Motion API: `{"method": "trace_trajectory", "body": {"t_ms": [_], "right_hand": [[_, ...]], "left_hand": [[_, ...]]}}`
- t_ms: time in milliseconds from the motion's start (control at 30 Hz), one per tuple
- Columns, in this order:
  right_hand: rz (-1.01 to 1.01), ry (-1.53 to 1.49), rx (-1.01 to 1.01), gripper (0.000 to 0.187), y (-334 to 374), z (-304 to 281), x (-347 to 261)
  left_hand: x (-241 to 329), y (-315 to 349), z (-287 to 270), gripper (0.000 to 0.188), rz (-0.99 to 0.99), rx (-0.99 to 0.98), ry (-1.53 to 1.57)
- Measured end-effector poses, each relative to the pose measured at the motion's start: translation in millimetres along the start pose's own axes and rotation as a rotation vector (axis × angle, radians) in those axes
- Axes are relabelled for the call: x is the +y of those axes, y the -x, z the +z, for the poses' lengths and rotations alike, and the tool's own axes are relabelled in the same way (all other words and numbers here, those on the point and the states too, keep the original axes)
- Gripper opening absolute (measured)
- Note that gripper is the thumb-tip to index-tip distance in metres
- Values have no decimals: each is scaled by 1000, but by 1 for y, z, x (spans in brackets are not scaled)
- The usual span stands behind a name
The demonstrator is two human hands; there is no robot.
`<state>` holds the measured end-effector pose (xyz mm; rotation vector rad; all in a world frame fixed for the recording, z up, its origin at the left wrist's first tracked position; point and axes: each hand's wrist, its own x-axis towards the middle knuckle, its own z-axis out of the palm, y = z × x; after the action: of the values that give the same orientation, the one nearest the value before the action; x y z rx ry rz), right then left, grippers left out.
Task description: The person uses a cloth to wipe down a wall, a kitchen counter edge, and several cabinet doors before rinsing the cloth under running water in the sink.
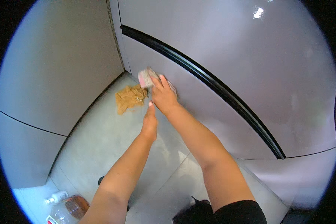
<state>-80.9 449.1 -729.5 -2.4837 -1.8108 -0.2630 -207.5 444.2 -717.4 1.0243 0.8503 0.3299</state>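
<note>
Pressing the pale cloth [145, 79] flat against the lower panel [201, 108] calls for even pressure from the right hand [165, 97], its fingers spread over the fabric; from this angle, I cannot tell whether the left hand [149, 123] is closed.

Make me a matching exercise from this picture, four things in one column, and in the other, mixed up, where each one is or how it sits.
Things:
1. pale cloth
2. tan cloth
3. large bottle
4. black strip

Places and states:
A. running across the lilac-grey panel
B. under the right hand
C. at the picture's lower left
D. crumpled on the floor

Pairs: 1-B, 2-D, 3-C, 4-A.
</note>
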Motion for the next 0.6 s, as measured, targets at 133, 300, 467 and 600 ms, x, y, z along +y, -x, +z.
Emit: {"method": "trace_trajectory", "body": {"t_ms": [133,300,467,600], "right_hand": [[100,-297,144,34,15,28,5],[-316,345,-44,38,162,76,79],[-164,283,331,27,223,-65,96],[-192,382,110,21,299,-53,117]], "left_hand": [[-5,-6,4,81,9,21,375],[-25,-4,29,77,-110,-135,417],[-34,17,64,76,-137,-271,405],[-42,42,106,79,-184,-361,395]]}}
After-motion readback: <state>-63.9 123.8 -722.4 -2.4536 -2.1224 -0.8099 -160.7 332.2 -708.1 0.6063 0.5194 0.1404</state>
